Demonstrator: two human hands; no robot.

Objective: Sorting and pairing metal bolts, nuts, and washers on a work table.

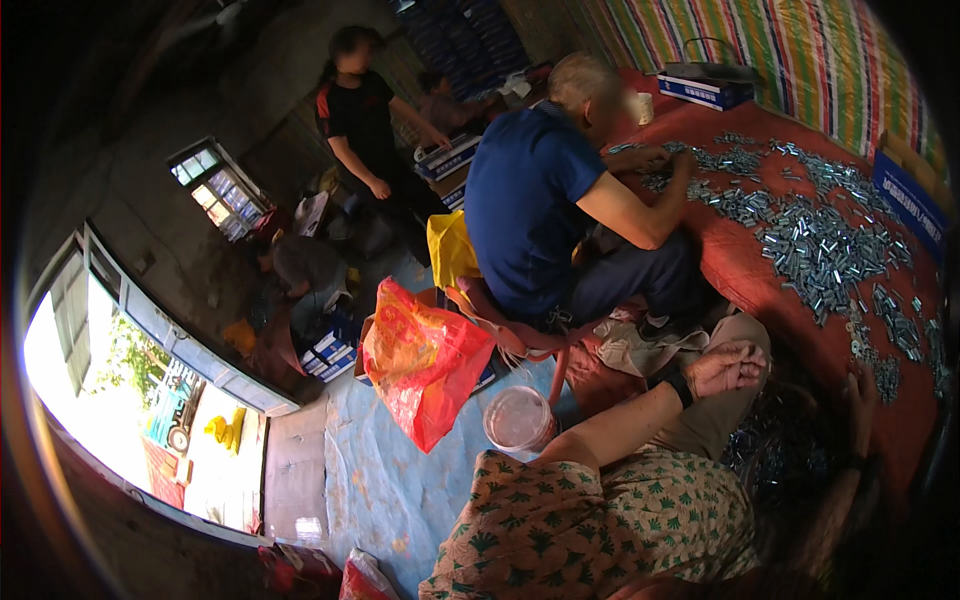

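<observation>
My left hand (722, 368) is above my bent knee, its fingers curled; whatever they may enclose is hidden. A dark band circles that wrist. At the near edge of the red-covered table (730, 270), my right hand (860, 408) lies in shadow with fingers stretched out. It is beside a small cluster of shiny metal pieces (885, 378). Farther up the table spreads a large heap of short metal tubes (820, 255). In the shade between my arms sits a dark pile of similar-looking small parts (765, 440), too dim to make out singly.
A person in a blue shirt (525, 210) sits close on the left, hands at the metal pieces. A clear plastic tub (519, 419) and a red plastic bag (425, 360) stand beside my left arm. Blue-and-white boxes (905, 200) edge the table. Another person (365, 130) stands behind.
</observation>
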